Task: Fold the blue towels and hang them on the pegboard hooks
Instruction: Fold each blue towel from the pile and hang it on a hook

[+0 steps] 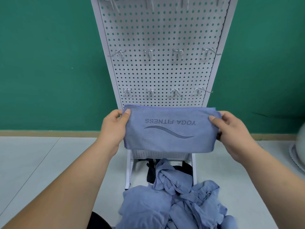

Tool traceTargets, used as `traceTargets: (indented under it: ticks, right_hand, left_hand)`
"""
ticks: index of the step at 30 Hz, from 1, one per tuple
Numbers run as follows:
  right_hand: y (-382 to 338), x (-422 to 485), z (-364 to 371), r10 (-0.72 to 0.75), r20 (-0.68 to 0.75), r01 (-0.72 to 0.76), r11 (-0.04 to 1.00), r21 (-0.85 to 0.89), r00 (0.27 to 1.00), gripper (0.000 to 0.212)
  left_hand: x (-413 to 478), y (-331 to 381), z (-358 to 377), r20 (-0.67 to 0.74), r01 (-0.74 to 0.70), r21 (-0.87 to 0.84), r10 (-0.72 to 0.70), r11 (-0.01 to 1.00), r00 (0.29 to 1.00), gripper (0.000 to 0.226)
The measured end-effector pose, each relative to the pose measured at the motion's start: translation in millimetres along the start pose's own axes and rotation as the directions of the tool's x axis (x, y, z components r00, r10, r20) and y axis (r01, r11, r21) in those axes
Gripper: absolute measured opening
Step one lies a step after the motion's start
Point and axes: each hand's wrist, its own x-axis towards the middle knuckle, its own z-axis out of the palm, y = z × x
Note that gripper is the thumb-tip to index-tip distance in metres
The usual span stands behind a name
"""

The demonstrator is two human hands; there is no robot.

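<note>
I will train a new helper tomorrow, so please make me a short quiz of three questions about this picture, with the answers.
1. True or false: the left hand and the right hand each grip one end of the folded towel.
2. Where is the pile of unfolded towels? A) on a chair; B) at the foot of the pegboard; C) in a box.
3. How many hooks are in the row just above the held towel?
Key: 1 true; 2 B; 3 four.
</note>
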Motion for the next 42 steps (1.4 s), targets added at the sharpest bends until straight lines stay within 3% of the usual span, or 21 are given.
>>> traceTargets:
  ticks: [5, 9, 12, 18, 21, 23, 26, 29, 32, 34, 37, 40, 42]
  right_hand:
    - [10.4, 4.2, -1.7, 0.082, -0.219, -0.099, 0.993, -0.067, 0.972, 0.039]
    - [25.3, 9.7, -4.4, 0.232, -0.170, -0.241, 0.970, -0.034, 0.958, 0.054]
    - [28.3, 10.0, -5.5, 0.160, -0.116, -0.170, 0.982, -0.085, 0.980, 0.049]
    - [22.7, 9.2, -3.9, -0.038, -0.129, 0.012, 0.981, -0.194, 0.991, 0.015]
    - [18.8, 7.6, -8.6, -0.040, -0.020, 0.033, 0.956, -0.293, 0.999, 0.024]
    - [18.2, 5.1, -12.0, -0.032, 0.082, 0.067, 0.877, -0.475, 0.996, 0.040]
    - [21.4, 4.8, -13.2, -0.176, 0.164, 0.237, 0.582, -0.778, 0.971, 0.044]
    - [22.8, 3.4, -10.2, -0.271, 0.189, 0.296, 0.440, -0.848, 0.944, 0.030]
    - [21.2, 2.4, -8.8, -0.286, 0.118, 0.225, 0.375, -0.899, 0.951, 0.019]
    - [18.5, 3.3, -10.7, -0.264, 0.028, 0.165, 0.517, -0.840, 0.964, 0.016]
    - [14.7, 5.4, -11.8, -0.107, -0.095, 0.043, 0.858, -0.513, 0.990, 0.014]
    - [14.7, 6.2, -12.9, 0.005, -0.089, -0.034, 0.947, -0.319, 0.996, 0.013]
    - [12.5, 6.0, -13.7, 0.075, -0.059, -0.087, 0.964, -0.251, 0.995, 0.025]
  left_hand:
    - [0.8, -7.7, 6.0, -0.025, 0.153, -0.004, -0.153, 0.988, 0.988, 0.030]
    - [3.1, -19.5, 5.1, 0.025, 0.279, 0.121, -0.284, 0.953, 0.959, 0.034]
    - [3.4, -21.5, 4.2, 0.016, 0.233, 0.180, -0.239, 0.956, 0.971, 0.044]
    - [1.4, -16.6, 3.1, 0.083, 0.066, 0.125, -0.077, 0.990, 0.994, 0.021]
    - [-0.6, -15.3, -0.7, 0.198, -0.028, 0.240, -0.021, 0.970, 0.980, 0.022]
    - [0.0, -18.3, -4.3, 0.321, -0.187, 0.452, 0.036, 0.872, 0.946, 0.038]
    - [-0.2, -22.7, -1.7, 0.454, -0.390, 0.639, 0.084, 0.663, 0.887, 0.051]
    - [-2.0, -21.4, 3.4, 0.448, -0.449, 0.688, 0.153, 0.571, 0.881, 0.032]
    - [-1.7, -18.2, 4.2, 0.398, -0.407, 0.697, 0.153, 0.591, 0.904, 0.013]
    - [-0.1, -15.3, 2.7, 0.356, -0.300, 0.614, 0.083, 0.730, 0.931, 0.003]
    - [-1.8, -10.1, -0.1, 0.318, -0.069, 0.363, -0.054, 0.929, 0.947, 0.017]
    - [-3.4, -8.7, -0.4, 0.302, 0.056, 0.205, -0.118, 0.977, 0.946, 0.018]
    - [-4.3, -9.2, 1.1, 0.283, 0.087, 0.147, -0.126, 0.985, 0.951, 0.022]
